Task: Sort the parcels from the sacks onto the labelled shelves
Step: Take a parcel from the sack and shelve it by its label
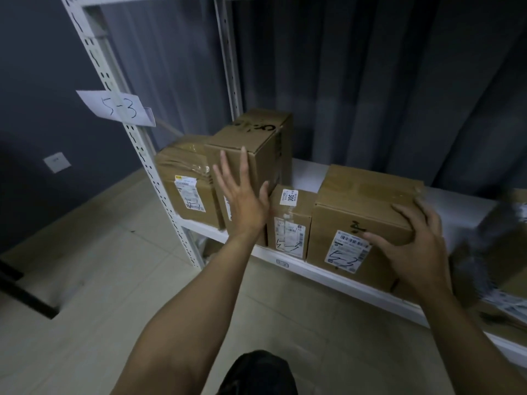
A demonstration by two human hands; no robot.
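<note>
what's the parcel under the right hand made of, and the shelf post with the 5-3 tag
Large parcel: likely corrugated cardboard, matte brown, with folded flaps and a stuck-on paper label.
Shelf post: probably painted steel, smooth white, judging by its punched slot rows.

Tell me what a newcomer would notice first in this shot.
Two hands dominate. The left hand is spread open at the front of the tall box mid-shelf, while the right hand grips a top corner of the large box further right along the shelf. Up left, a paper sign reading 5-3 hangs on the white shelf post.
</note>
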